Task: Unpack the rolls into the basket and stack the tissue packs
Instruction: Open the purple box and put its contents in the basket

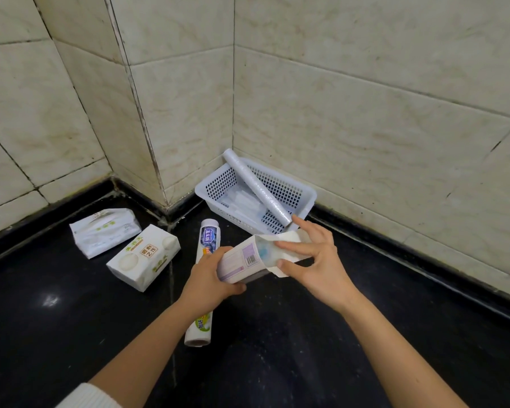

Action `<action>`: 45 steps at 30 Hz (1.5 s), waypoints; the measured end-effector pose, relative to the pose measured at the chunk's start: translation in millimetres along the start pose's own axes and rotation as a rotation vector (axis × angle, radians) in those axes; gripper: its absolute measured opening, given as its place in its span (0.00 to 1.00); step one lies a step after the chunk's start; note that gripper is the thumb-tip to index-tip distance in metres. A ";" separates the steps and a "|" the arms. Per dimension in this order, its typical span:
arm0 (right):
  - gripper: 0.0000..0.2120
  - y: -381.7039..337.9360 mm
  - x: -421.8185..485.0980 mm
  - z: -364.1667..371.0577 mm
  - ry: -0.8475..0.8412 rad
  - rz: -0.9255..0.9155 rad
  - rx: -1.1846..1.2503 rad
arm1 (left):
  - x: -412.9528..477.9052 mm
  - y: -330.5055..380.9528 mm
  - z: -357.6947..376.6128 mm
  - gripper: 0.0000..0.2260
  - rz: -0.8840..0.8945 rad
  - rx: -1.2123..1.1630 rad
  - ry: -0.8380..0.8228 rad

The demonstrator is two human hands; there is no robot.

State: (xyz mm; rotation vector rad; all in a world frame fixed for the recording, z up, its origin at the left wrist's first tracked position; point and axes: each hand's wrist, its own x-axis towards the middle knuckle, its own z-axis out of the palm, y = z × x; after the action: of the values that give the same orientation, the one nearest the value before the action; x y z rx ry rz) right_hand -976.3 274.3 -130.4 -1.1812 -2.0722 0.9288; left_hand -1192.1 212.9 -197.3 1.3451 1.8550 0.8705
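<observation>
My left hand (211, 273) grips a white paper-wrapped roll package (242, 260) around its lower end, above the dark floor. My right hand (314, 257) pinches the torn-open wrapper at the package's upper end, where the roll's end shows. A white plastic basket (305, 198) stands in the wall corner just beyond, with a long clear roll (258, 188) leaning across it and more wrapped items lying on its bottom. Another wrapped roll (205, 251) lies on the floor under my left wrist. Two white tissue packs (143, 256) (105, 231) lie side by side at the left.
Tiled walls (365, 98) close in the corner behind the basket and jut out at the left. A black skirting (424, 254) runs along their base. The glossy black floor (306, 348) stretches toward me.
</observation>
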 end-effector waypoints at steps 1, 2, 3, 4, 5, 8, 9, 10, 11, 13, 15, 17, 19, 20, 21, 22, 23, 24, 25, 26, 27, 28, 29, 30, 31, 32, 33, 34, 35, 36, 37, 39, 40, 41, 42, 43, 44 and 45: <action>0.21 -0.3 -0.1 0.0 0.007 -0.008 -0.021 | -0.3 -0.4 -0.8 0.30 -0.002 0.002 -0.009; 0.23 -0.6 0.4 -0.2 0.008 -0.002 -0.034 | -0.6 -0.6 -1.5 0.30 -0.003 0.007 -0.017; 0.23 -1.0 1.4 -0.1 0.005 0.011 -0.044 | -0.9 -0.6 -2.4 0.30 -0.002 0.013 -0.024; 0.22 -1.1 2.5 0.1 0.000 0.026 -0.050 | -1.1 -0.7 -3.0 0.30 0.001 0.018 -0.028; 0.21 -1.0 3.7 0.5 -0.005 0.038 -0.050 | -1.2 -1.1 -3.7 0.30 0.005 0.021 -0.027; 0.20 -1.1 5.2 3.1 -0.003 0.044 -0.059 | -1.3 -1.6 -3.4 0.30 0.024 0.038 0.000; 0.21 -2.1 5.3 4.6 -0.002 0.046 -0.069 | -1.3 -1.6 -2.4 0.30 0.032 0.049 0.018; 0.21 -3.4 5.5 6.6 0.000 0.052 -0.076 | -1.4 -1.3 -1.1 0.30 0.040 0.064 0.040; 0.20 -4.7 5.9 8.7 0.001 0.060 -0.078 | -1.9 -0.7 0.2 0.30 0.045 0.077 0.063; 0.20 -7.0 6.8 12.2 -0.003 0.083 -0.072 | -3.0 0.0 2.4 0.30 0.053 0.088 0.096; 0.20 -7.7 7.3 14.4 -0.018 0.115 -0.053 | -3.9 -0.6 3.1 0.30 0.069 0.095 0.113; 0.18 -6.9 8.2 16.0 -0.055 0.169 -0.024 | -5.5 -0.2 3.3 0.29 0.104 0.117 0.135; 0.14 -5.2 9.1 20.0 -0.103 0.219 -0.007 | -6.8 1.0 4.9 0.27 0.157 0.145 0.167; 0.12 -4.1 9.4 22.7 -0.112 0.234 0.000 | -7.2 1.6 5.7 0.27 0.176 0.160 0.179; 0.09 -2.9 9.5 25.3 -0.102 0.239 0.015 | -7.1 2.4 6.2 0.27 0.186 0.176 0.186; 0.07 -1.6 9.9 27.0 -0.084 0.239 0.042 | -6.7 2.9 6.1 0.27 0.191 0.190 0.188; 0.05 -0.7 10.0 27.3 -0.065 0.238 0.081 | -5.6 3.4 5.5 0.26 0.192 0.199 0.185; 0.03 -0.6 10.3 26.7 -0.055 0.240 0.126 | -4.3 3.6 4.4 0.26 0.192 0.207 0.182; 0.05 -0.3 10.8 25.0 -0.046 0.243 0.167 | -3.0 3.5 2.9 0.26 0.190 0.215 0.184; 0.06 1.5 12.1 22.3 -0.033 0.257 0.221 | -1.6 2.8 1.0 0.26 0.185 0.222 0.193; 0.06 4.4 13.3 18.1 -0.010 0.281 0.286 | 0.0 1.2 -1.5 0.26 0.176 0.228 0.207; 0.06 8.0 14.7 13.0 0.017 0.306 0.351 | 1.7 -1.1 -4.7 0.25 0.162 0.234 0.225; 0.06 12.3 15.5 7.2 0.044 0.321 0.402 | 3.7 -3.7 -8.5 0.26 0.147 0.248 0.244; 0.07 16.3 16.1 1.1 0.060 0.324 0.441 | 5.9 -6.5 -12.6 0.26 0.136 0.274 0.266; 0.06 19.7 15.8 -4.9 0.050 0.317 0.464 | 8.4 -8.7 -16.4 0.26 0.130 0.306 0.285; 0.04 21.0 14.8 -10.4 0.014 0.307 0.484 | 10.8 -10.0 -19.7 0.26 0.132 0.334 0.301; 0.03 22.1 13.8 -14.4 -0.036 0.302 0.523 | 13.1 -10.1 -21.8 0.26 0.140 0.354 0.312; 0.05 23.0 13.6 -17.1 -0.081 0.317 0.599 | 15.0 -9.6 -22.9 0.26 0.151 0.370 0.322; 0.08 22.7 14.2 -19.1 -0.110 0.353 0.710 | 16.4 -8.4 -23.1 0.26 0.162 0.384 0.332; 0.13 21.7 15.4 -20.6 -0.131 0.396 0.826 | 17.6 -6.5 -22.7 0.26 0.174 0.396 0.342; 0.19 21.6 16.7 -22.0 -0.141 0.428 0.907 | 18.6 -4.7 -22.0 0.26 0.188 0.406 0.351; 0.32 19.8 18.5 -22.3 -0.137 0.459 0.884 | 21.0 -1.9 -20.4 0.26 0.210 0.434 0.361; 0.37 17.3 18.3 -20.1 -0.136 0.452 0.794 | 22.1 -0.6 -19.7 0.26 0.213 0.452 0.363; 0.39 15.0 17.6 -16.4 -0.126 0.433 0.690 | 22.8 0.5 -19.0 0.27 0.210 0.466 0.365; 0.36 13.9 17.0 -11.9 -0.103 0.409 0.605 | 23.4 1.3 -18.5 0.26 0.203 0.472 0.368; 0.31 14.0 16.8 -8.1 -0.068 0.386 0.559 | 23.9 1.6 -18.1 0.26 0.195 0.472 0.367; 0.24 13.7 16.5 -6.2 -0.030 0.371 0.557 | 24.0 1.4 -18.0 0.26 0.188 0.466 0.362; 0.18 14.4 16.5 -7.1 0.000 0.372 0.589 | 23.9 0.6 -18.1 0.25 0.181 0.453 0.351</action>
State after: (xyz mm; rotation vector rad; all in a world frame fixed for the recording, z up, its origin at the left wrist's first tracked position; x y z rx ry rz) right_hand -971.3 296.2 -135.3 -1.2375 -1.4308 1.5732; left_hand -1212.5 233.8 -190.2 1.7435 2.3301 0.8492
